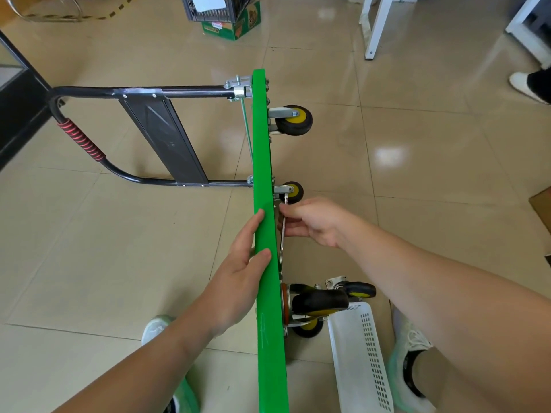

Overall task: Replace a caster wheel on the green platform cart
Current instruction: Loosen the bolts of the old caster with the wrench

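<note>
– Glossy beige floor tiles (pixel 417 204), and on them the green cart (pixel 264 174) stands on its long edge. Which way does it face?

– Its black handle (pixel 80 138) folds out to the cart's left, and the wheels stick out to its right. A person leans over the near end.

– What are the hands doing?

– The left hand (pixel 238 281) lies flat against the deck side of the cart. Its fingers are straight and the thumb rests on the green edge; it steadies the cart and grips nothing. The right hand (pixel 313 225) is on the wheel side, fingers curled and pinching a thin silver wrench (pixel 282 248). The wrench runs along the underside towards the mounting plate of the small caster (pixel 293 192) at mid-length.

– So which step is this?

– It looks like work on the bolts of that caster's plate. Whether they are being loosened or tightened cannot be told, and the wrench head is partly hidden.

– Is there a spare?

– A loose caster (pixel 354 289) lies just right of the cart's near end, at the top of a white basket (pixel 357 368).

– And next?

– Probably a seated wrench head and a firm turn, with the left palm bracing so the cart does not tip.
</note>
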Motion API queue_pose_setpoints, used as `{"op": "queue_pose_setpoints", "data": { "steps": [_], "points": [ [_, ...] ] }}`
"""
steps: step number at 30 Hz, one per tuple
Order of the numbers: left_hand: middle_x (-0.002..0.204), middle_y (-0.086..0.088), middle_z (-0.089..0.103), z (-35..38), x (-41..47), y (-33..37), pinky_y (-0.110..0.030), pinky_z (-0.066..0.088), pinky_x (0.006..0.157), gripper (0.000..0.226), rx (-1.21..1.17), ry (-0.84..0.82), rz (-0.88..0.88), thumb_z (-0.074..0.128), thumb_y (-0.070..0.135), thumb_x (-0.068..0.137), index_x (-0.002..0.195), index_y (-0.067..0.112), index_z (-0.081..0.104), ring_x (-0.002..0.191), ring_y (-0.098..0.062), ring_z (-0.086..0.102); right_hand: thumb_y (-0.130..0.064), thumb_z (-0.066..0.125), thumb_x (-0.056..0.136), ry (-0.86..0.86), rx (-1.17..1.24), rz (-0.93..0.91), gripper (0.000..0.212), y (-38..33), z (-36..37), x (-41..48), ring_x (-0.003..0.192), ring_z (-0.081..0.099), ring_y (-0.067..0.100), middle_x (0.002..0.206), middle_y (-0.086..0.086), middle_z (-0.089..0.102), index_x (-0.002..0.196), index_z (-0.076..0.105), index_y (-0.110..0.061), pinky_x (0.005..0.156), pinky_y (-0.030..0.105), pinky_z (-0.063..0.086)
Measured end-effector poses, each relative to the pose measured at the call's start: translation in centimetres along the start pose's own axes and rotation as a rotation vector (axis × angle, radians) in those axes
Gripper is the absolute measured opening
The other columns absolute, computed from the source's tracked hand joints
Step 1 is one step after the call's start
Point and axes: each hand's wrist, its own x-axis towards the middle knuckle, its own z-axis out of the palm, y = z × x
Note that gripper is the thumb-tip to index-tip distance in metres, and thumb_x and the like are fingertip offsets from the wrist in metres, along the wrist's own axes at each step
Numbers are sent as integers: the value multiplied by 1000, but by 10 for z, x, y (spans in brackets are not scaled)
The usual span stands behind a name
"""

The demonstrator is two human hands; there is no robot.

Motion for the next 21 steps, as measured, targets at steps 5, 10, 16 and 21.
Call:
{"op": "queue_pose_setpoints", "data": {
  "steps": [5, 10, 16, 21],
  "points": [
    [157, 6, 47, 2, 1, -3, -48, 42, 117, 62, 57, 5, 36, 43, 45, 93, 145, 73, 25, 136, -17, 54, -6, 63, 96, -3, 17, 9, 19, 8, 5, 3, 78, 72, 21, 93, 14, 73, 112, 64, 6, 73, 29, 63],
    [155, 5, 49, 3, 1, -4, -49, 46, 112, 61, 54, 12, 40, 44, 44, 92, 141, 77, 28, 125, -18, 62, -7, 64, 95, 4, 5, 79, 28, 13, 8, 6, 83, 73, 22, 97, 15, 73, 120, 62, 6, 74, 29, 62],
    [153, 0, 52, 1, 1, -2, -51, 51, 106, 61, 46, 19, 44, 46, 42, 92, 139, 77, 30, 114, -24, 67, -7, 63, 96, -29, 25, 86, 23, 9, 9, 5, 80, 74, 20, 92, 12, 74, 117, 62, 3, 71, 28, 63],
    [151, -2, 53, 2, 1, -3, -50, 52, 106, 61, 39, 17, 42, 46, 42, 92, 139, 77, 31, 115, -23, 67, -6, 61, 97, -49, 63, 57, 15, 10, 7, 1, 83, 73, 20, 94, 13, 74, 109, 64, 3, 75, 28, 62]
  ]
}}
